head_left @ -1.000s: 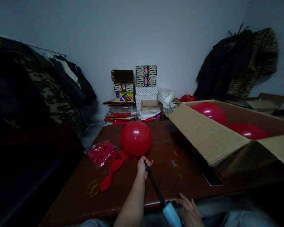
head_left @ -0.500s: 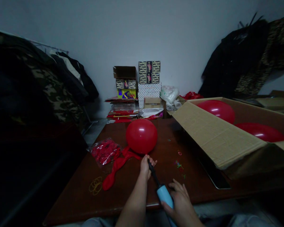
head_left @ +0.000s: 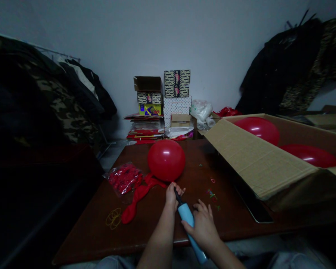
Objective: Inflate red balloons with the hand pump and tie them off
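Note:
An inflated red balloon [head_left: 166, 160] rests above the brown table [head_left: 145, 235], its neck at the black nozzle of a light-blue hand pump [head_left: 187, 215]. My left hand [head_left: 173, 195] is closed around the balloon's neck and the nozzle tip. My right hand [head_left: 203, 224] lies on the blue pump barrel, thumb on one side and fingers partly spread on the other. Left of the balloon are limp red balloons [head_left: 137, 200] and a clear bag of red pieces [head_left: 125, 178].
At the right stands an open cardboard box [head_left: 257, 160] holding red balloons, with a phone [head_left: 259, 211] beside it. Yellow rubber bands [head_left: 113, 218] lie front left, small coloured bands [head_left: 212, 194] right of centre. Stacked boxes [head_left: 177, 84] stand behind the table.
My right hand has moved up and left with the blue barrel, towards my left hand, and less of the black rod shows. The balloon has shifted slightly left.

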The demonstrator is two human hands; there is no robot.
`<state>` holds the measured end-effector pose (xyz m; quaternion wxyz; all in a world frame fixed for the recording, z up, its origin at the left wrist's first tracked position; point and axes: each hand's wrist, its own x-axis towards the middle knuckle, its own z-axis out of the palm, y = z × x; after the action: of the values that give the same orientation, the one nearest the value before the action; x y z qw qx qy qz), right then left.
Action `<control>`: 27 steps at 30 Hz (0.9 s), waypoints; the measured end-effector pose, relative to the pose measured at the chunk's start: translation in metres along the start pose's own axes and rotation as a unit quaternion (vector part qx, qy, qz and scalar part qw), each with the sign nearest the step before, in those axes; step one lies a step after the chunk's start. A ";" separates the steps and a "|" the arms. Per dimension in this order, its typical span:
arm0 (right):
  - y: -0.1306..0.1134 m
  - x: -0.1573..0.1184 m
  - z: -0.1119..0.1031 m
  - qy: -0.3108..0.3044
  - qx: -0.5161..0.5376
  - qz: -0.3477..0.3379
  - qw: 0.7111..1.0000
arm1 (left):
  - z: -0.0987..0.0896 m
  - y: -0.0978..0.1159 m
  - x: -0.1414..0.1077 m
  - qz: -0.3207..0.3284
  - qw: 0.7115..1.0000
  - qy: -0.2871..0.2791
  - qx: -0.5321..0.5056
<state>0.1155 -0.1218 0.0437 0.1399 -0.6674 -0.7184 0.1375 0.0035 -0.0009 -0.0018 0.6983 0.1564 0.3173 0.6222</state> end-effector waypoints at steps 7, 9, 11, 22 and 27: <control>0.017 -0.035 -0.003 -0.027 0.005 -0.012 1.000 | 0.000 -0.001 -0.001 0.004 1.000 0.009 -0.002; 0.032 -0.051 -0.003 -0.053 0.009 -0.023 0.998 | 0.000 -0.001 0.000 0.007 1.000 0.011 -0.004; 0.051 -0.066 -0.003 -0.090 0.021 -0.041 0.995 | 0.000 -0.001 0.000 0.009 1.000 0.013 -0.007; 0.072 -0.081 -0.004 -0.137 0.049 -0.031 0.989 | 0.001 0.002 -0.002 -0.004 1.000 0.026 -0.011; 0.054 -0.070 -0.008 -0.095 0.047 -0.035 0.994 | 0.002 0.002 -0.001 -0.008 1.000 0.020 -0.010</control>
<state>0.1730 -0.1873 0.0295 0.1070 -0.6184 -0.7441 0.2291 0.0028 -0.0015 0.0009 0.6983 0.1343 0.3266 0.6226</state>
